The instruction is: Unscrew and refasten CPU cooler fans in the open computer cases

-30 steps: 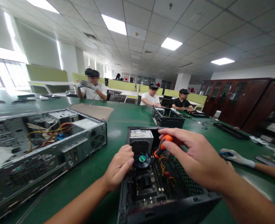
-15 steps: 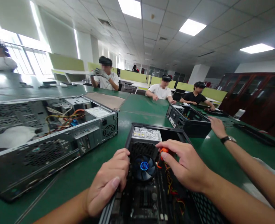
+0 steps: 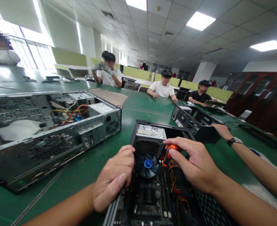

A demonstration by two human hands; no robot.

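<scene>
My right hand [image 3: 198, 161] is closed on a screwdriver with an orange and black handle [image 3: 169, 154], held tilted beside the CPU fan. Its tip is hidden. My left hand [image 3: 116, 179] wraps round the left edge of an open black computer case [image 3: 110, 209]. Inside lie the round dark fan [image 3: 147, 164] with its blue-lit hub, the motherboard [image 3: 150, 197] below it, and the power supply [image 3: 150, 131] at the far end. Yellow and red cables [image 3: 174, 182] run down the right side, under my right hand.
A larger open computer case [image 3: 65, 138] stands on the green table [image 3: 138, 103] to the left. Another black case [image 3: 192, 121] is at the right, with a co-worker's hand [image 3: 223, 131] on it. Several people sit beyond. A brown mat [image 3: 110, 96] lies farther back.
The screwdriver leans over more, and more of its orange handle shows. My left hand keeps its hold on the case edge. The co-worker's case at the right has turned slightly.
</scene>
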